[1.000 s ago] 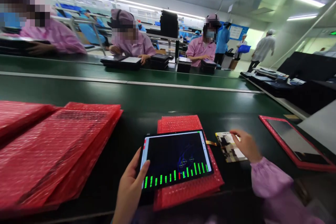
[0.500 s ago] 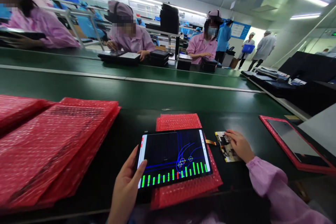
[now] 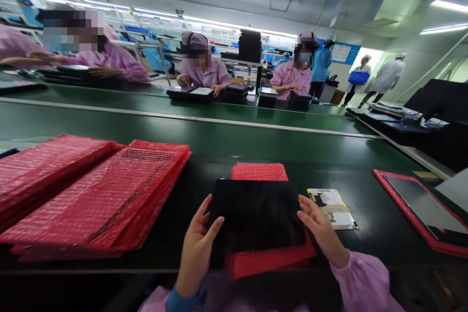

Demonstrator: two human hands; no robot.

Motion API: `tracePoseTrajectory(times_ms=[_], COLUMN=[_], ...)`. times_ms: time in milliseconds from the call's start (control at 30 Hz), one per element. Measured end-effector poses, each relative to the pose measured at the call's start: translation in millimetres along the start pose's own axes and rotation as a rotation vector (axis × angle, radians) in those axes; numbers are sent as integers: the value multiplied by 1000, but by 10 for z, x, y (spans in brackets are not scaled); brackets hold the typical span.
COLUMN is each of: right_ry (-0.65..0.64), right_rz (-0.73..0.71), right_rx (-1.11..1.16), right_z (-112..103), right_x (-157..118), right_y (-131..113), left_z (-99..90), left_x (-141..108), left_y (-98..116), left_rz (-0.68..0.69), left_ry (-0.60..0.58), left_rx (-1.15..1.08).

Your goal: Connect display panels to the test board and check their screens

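Observation:
A dark, blank tablet screen [image 3: 258, 214] is between my two hands, over red bubble-wrap bags [image 3: 274, 262]. My left hand [image 3: 197, 243] is at its left edge, the thumb over the front and the fingers along the side. At the right edge, my right hand [image 3: 321, 229] touches the screen with its fingertips and thumb. Just right of that hand, a thin board with yellow edges and white and black patches [image 3: 338, 209] lies flat on the dark bench. The undersides of the screen and some fingers are hidden.
Stacks of red bubble-wrap bags [image 3: 109, 195] fill the left side. Another panel [image 3: 424, 204] lies on red wrap at the right. A green conveyor belt [image 3: 219, 134] runs behind, with co-workers in pink beyond it and black devices [image 3: 190, 93] before them.
The screen has gone from a lit pattern of green bars and blue lines to black. My right hand has left the yellow-edged board and moved left to the screen's right edge. The view has shifted left.

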State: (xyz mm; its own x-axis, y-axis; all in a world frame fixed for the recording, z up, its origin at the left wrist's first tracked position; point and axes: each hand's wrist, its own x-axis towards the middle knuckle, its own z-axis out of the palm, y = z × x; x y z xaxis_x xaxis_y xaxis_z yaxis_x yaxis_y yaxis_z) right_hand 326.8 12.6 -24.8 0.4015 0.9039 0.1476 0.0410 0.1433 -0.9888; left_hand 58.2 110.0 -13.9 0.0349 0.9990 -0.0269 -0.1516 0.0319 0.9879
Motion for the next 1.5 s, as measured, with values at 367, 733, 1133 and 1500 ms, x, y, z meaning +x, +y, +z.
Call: tracePoseTrajectory(times_ms=[367,733,1133,1500], right_ry=[33,-443,-659,-674], right_rz=[-117,-708,-38,95], right_rx=[-187,-781,-856,-820], right_z=[-185,23,595,672], right_x=[-319,-50,39,93], right_y=[-193,129,-377,-372], left_z=[66,67,603,730], left_x=[-9,31,440,781], left_y=[-10,-301,186,56], left_rz=[58,433,-41,-222], left_ry=[-64,-382,-826,-1118], left_rx=[-32,771,490,298])
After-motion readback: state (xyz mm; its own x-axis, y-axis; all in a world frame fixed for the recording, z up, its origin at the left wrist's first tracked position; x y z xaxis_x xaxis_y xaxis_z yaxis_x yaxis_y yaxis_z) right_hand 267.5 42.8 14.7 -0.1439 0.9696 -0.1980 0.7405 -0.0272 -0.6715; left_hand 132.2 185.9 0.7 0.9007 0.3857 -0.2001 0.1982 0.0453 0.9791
